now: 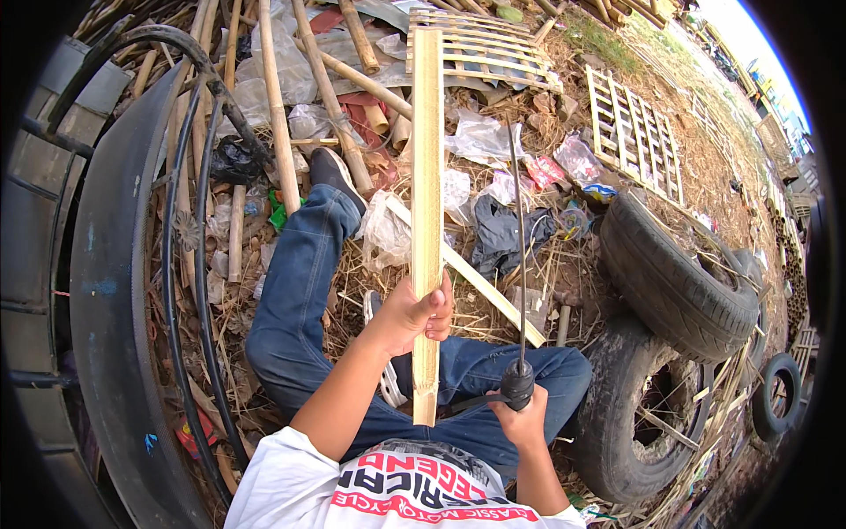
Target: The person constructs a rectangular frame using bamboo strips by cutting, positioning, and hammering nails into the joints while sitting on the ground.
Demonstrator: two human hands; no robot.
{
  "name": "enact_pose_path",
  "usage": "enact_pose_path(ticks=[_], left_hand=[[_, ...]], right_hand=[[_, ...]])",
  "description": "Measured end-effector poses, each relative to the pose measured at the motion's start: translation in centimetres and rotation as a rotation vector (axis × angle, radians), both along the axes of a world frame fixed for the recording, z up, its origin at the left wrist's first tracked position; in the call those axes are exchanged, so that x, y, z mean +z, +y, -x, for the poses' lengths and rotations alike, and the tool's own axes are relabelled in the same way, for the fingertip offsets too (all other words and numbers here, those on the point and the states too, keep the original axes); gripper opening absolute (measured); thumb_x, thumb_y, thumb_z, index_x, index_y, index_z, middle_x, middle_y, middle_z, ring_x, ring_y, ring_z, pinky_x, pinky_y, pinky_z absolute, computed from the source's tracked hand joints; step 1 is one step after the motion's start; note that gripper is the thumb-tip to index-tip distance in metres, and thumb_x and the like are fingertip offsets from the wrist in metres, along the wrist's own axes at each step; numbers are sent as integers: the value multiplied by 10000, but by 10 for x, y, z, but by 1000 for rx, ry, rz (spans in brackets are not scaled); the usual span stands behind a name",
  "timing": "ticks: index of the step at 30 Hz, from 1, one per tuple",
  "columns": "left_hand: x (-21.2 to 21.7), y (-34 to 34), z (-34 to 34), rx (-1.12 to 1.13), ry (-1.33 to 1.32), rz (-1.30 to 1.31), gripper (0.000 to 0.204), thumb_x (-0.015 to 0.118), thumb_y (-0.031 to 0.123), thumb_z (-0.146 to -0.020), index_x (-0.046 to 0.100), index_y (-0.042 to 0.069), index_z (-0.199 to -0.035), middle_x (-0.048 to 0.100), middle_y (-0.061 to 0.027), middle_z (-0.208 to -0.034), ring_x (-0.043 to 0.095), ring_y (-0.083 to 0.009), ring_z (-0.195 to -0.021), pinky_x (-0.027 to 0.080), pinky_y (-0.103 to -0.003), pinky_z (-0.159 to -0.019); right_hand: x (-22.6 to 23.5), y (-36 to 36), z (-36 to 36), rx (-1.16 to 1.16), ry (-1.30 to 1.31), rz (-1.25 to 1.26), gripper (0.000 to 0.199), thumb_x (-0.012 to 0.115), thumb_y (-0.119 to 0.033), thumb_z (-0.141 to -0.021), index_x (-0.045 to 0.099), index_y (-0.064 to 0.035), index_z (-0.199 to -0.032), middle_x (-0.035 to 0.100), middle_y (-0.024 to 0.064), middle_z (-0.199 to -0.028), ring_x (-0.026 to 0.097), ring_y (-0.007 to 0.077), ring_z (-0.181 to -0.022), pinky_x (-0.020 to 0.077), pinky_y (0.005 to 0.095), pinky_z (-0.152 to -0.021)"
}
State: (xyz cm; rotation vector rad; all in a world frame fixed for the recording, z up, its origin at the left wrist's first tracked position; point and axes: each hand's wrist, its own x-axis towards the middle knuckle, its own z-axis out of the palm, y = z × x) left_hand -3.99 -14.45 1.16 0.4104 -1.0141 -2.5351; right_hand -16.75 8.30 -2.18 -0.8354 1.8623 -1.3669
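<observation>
My left hand (412, 317) is closed around a long split bamboo piece (427, 167), thumb across its pale inner face. The piece stands nearly upright in the picture, its near end over my lap. My right hand (525, 420) grips the dark, bulbous handle of a machete (520, 256). Its long blade, seen almost edge-on, points away from me to the right of the bamboo, apart from it. Behind the held piece, a narrower bamboo strip (495, 295) slants across the ground near my jeans.
Bamboo poles (276, 115) lie at the far left, beside a black metal frame with a padded seat (119, 291). Slatted bamboo panels (630, 132) are farther off. Old tyres (679, 273) stand at right. Plastic litter and a dark bag (507, 234) cover the ground ahead.
</observation>
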Motion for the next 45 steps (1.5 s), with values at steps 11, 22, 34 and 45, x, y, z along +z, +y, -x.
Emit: enact_pose_path(ticks=[11, 22, 34, 45], left_hand=[[1, 32, -2, -423, -116, -90, 831, 883, 515, -513, 477, 27, -1050, 411, 39, -675, 380, -62, -531, 309, -233, -478], [-2, 41, 16, -443, -417, 317, 772, 926, 399, -517, 491, 62, -1059, 466, 17, -769, 488, -83, -614, 419, -223, -502], [-14, 48, 9, -539, -238, -13, 662, 886, 502, -532, 481, 72, -830, 411, 34, -664, 427, -73, -521, 360, -225, -453], [-9, 13, 19, -613, -244, -52, 663, 898, 492, -468, 473, 99, -792, 403, 66, -607, 377, -43, -491, 298, -201, -441]], right_hand=[[57, -37, 70, 290, 830, 25, 306, 695, -121, -414, 617, -49, -701, 587, 141, -638, 556, 358, -611, 463, 401, -598], [84, -69, 150, 531, 1224, 47, 306, 681, -202, -376, 544, -97, -628, 595, 67, -613, 601, 285, -640, 480, 361, -717], [114, -56, 215, 189, 1416, -156, 314, 752, -190, -450, 618, -71, -708, 646, 116, -701, 615, 336, -715, 494, 419, -722], [109, 31, 250, -639, 1005, -204, 216, 666, -136, -690, 580, 61, -717, 567, 183, -592, 571, 261, -551, 445, 388, -573]])
